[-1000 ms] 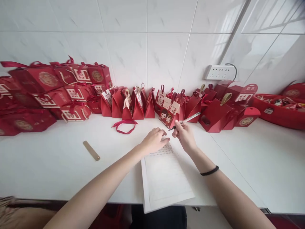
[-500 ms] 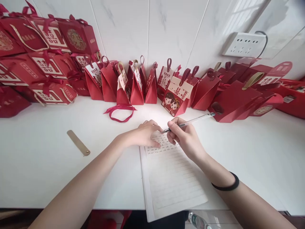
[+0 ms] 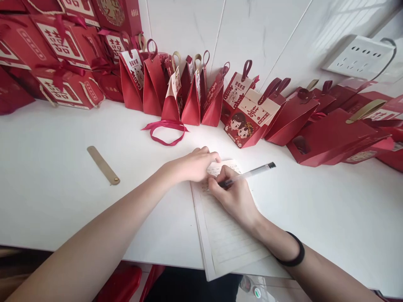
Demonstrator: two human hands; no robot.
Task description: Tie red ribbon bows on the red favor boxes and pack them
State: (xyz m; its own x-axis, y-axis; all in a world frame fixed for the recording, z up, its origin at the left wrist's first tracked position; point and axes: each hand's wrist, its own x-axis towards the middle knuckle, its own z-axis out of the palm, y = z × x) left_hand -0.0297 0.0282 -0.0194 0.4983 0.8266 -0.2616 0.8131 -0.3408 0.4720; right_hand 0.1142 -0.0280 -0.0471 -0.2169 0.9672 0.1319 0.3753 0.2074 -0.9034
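A lined notebook (image 3: 233, 247) lies on the white table, its lower end reaching past the front edge. Rows of small handwriting show near the top of its page. My left hand (image 3: 201, 164) rests open over the notebook's upper left part, fingers bent a little. Between the fingers of my right hand (image 3: 236, 195) is a clear pen (image 3: 255, 172) with a dark end, slanting up to the right. The pen's tip is down by the page, close to my left hand, mostly hidden behind my fingers.
Red gift boxes (image 3: 192, 96) with ribbon loops line the wall, and more red boxes (image 3: 66, 86) are stacked at left. A pink ribbon (image 3: 166, 142) and a beige strip (image 3: 103, 164) lie on the table (image 3: 56, 197). A white power strip (image 3: 362, 56) is on the wall.
My right hand has moved down and left on the page, bringing the pen tip to a lower line. The view has tilted down and shifted left.
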